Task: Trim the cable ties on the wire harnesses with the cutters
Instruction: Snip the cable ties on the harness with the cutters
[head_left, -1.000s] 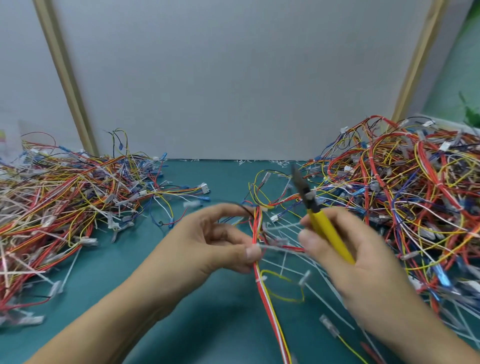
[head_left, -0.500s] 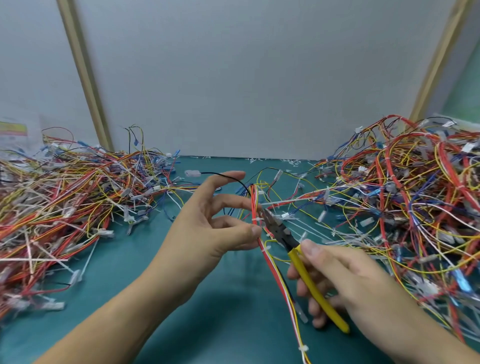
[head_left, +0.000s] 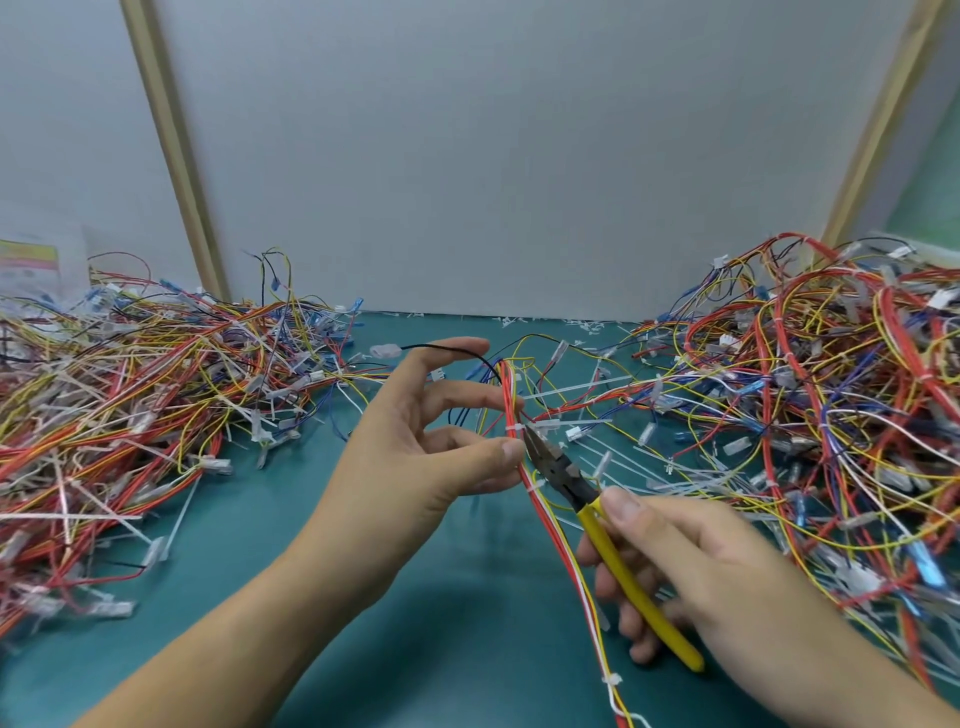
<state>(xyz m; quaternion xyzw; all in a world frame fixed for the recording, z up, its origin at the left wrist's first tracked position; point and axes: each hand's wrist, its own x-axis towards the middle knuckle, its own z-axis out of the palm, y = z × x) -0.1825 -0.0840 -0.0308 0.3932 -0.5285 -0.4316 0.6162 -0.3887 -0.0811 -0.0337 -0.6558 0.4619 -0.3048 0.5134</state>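
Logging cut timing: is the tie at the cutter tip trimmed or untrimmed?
Untrimmed: the cable tie has its tail jutting right past the cutters; the right hand grips them.

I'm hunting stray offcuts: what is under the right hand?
The right hand grips the cutters by the yellow handles; its fingers curl beneath them, above the teal mat. Whatever lies on the mat beneath the palm and wrist is hidden.

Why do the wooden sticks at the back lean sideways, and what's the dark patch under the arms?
Head view: the wide-angle lens makes the left wooden post and right wooden post lean outward; the dark patch on the green mat is likely a soft shadow of the arms; the left wire pile blurs toward the edge; the cutters and held harness look sharper.
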